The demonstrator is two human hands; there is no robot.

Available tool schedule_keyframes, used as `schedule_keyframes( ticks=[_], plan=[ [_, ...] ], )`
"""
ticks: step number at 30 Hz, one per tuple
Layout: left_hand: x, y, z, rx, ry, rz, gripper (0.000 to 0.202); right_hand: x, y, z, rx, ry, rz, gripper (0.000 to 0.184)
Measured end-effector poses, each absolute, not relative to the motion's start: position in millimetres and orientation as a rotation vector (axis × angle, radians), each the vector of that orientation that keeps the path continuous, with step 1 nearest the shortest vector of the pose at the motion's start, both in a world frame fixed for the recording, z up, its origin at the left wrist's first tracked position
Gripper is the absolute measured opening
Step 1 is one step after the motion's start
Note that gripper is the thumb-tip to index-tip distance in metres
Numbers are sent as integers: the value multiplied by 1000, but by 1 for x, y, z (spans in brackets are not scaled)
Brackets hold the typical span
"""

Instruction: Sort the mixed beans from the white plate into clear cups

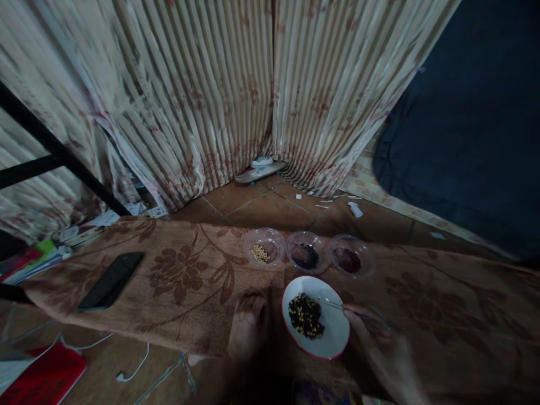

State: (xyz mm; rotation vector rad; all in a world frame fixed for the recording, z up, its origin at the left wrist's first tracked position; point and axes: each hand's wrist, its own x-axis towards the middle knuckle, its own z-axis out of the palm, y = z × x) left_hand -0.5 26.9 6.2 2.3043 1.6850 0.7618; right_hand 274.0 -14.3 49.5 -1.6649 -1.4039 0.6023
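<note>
A white plate [337,334] with a red rim holds a mix of dark beans and small yellow beans [306,316], heaped toward its left side. In my right hand [375,332] is a pair of thin metal tweezers [333,304], their tips over the plate's right part with nothing visible between them. My left hand [248,323] rests curled on the cloth just left of the plate, apart from it. Behind the plate stand three clear bowls: one with yellow beans [260,254], one with black beans [306,256], one with dark red beans [347,260].
A patterned brown cloth [181,270] covers the narrow table. A dark phone [112,281] lies at the left. Striped curtains [211,101] hang beyond, above a skateboard [261,171] on the tiled floor. Paper scraps [355,209] and a white cable [139,365] lie on the floor.
</note>
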Motion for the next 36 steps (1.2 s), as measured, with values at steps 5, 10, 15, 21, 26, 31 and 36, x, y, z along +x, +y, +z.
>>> schedule_keyframes(
  ticks=[5, 10, 15, 21, 26, 31, 36],
  plan=[
    [0, 25, 6, 2295, 1699, 778, 14, 249, 26, 76, -1540, -1444, 588, 29],
    [1, 25, 7, 2306, 1715, 802, 14, 201, 82, 111, -1282, -1568, 529, 26],
    [2, 25, 7, 2310, 1707, 797, 14, 186, 92, 120, -1208, -1539, 495, 22],
    [0, 26, 10, 2283, 1677, 770, 13, 221, 40, 108, -1402, -1406, 505, 22],
    [-1, 28, 6, 2305, 1655, 733, 13, 256, -6, 81, -1605, -1316, 564, 27],
    [-2, 28, 7, 2328, 1652, 729, 13, 263, -33, 65, -1694, -1347, 688, 28],
    [-1, 28, 10, 2311, 1659, 735, 12, 253, -33, 62, -1649, -1465, 699, 30]
  ],
)
